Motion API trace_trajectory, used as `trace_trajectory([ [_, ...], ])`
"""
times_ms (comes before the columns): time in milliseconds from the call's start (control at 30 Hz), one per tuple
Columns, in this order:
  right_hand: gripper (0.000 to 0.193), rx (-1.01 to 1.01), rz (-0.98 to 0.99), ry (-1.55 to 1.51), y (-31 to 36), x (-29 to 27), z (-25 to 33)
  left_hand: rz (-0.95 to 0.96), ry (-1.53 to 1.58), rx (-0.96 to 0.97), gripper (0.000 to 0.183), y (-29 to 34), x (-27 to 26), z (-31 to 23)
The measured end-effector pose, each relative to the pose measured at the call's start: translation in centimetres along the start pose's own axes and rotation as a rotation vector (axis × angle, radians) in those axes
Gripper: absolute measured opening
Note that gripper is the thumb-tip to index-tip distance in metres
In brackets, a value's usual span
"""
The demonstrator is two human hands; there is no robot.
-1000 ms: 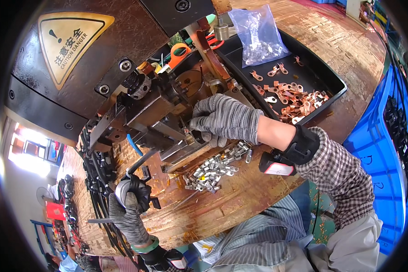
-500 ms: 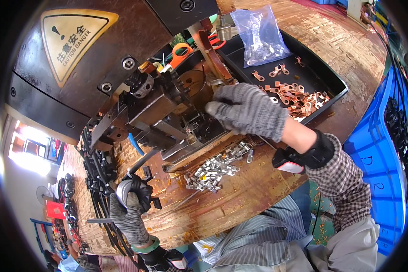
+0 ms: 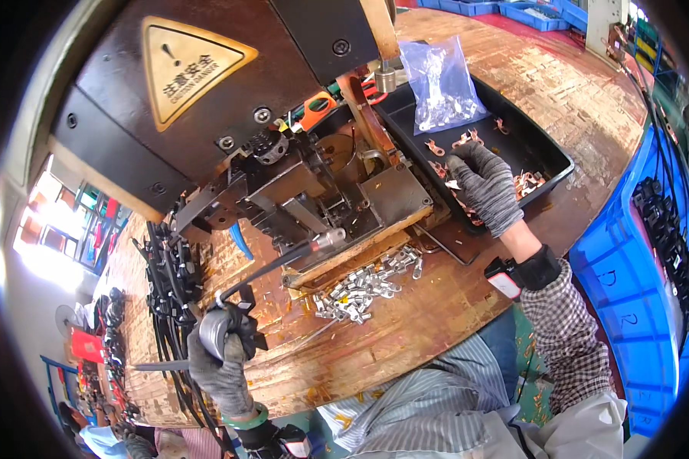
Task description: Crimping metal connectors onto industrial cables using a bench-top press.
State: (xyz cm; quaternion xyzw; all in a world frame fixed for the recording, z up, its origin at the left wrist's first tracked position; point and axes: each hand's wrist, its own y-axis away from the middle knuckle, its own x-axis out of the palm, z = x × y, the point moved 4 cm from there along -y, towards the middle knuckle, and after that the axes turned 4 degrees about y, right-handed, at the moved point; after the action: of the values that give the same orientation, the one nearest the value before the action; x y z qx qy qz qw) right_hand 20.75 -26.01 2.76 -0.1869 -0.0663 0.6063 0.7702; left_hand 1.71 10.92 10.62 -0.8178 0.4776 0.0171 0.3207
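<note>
My left hand (image 3: 220,371), in a grey knitted glove, is closed around a coiled black cable (image 3: 220,329) with a black fitting. The cable's free end runs up to the right, and a silver metal terminal (image 3: 329,239) on it shows in front of the press tooling (image 3: 306,203). Over the black tray (image 3: 547,195), my gloved right hand (image 3: 486,187) has bent fingers drawn together among copper cable lugs (image 3: 528,183). Whatever its fingertips pinch is hidden. Silver cable lugs (image 3: 360,294) lie in a pile on the wooden table before the press.
The dark press body (image 3: 207,76) bears a yellow warning triangle. A clear bag (image 3: 444,96) of silver parts lies in the tray. Black cables (image 3: 168,283) pile up left of the press. A blue crate (image 3: 628,306) stands at right; orange-handled scissors (image 3: 318,111) lie behind.
My right hand has moved from the press tooling to the copper lugs in the tray. The cable end in my left hand has come out of the tooling, its silver terminal now visible.
</note>
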Motion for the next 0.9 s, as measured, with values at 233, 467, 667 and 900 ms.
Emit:
trace_trajectory([
  [233, 0.009, -0.351, -0.083, 0.413, 2.5, -0.8, 4.2, 0.224, -0.615, 0.801, 0.054, 2.7, -4.0, -8.2],
  [467, 0.026, -0.873, 0.981, -0.243, 17.2, 6.4, 21.0, 0.863, -0.62, 0.721, 0.033, 4.5, -2.8, -15.5],
  [667, 0.037, -1.349, 0.713, 0.508, 19.8, 10.7, 20.8, 1.227, -0.766, 0.949, 0.031, 6.0, -1.5, -11.3],
  [900, 0.03, -0.805, 0.731, 0.91, 17.7, 3.6, 13.2, 1.242, -0.76, 0.368, 0.022, 3.7, -3.3, -5.5],
])
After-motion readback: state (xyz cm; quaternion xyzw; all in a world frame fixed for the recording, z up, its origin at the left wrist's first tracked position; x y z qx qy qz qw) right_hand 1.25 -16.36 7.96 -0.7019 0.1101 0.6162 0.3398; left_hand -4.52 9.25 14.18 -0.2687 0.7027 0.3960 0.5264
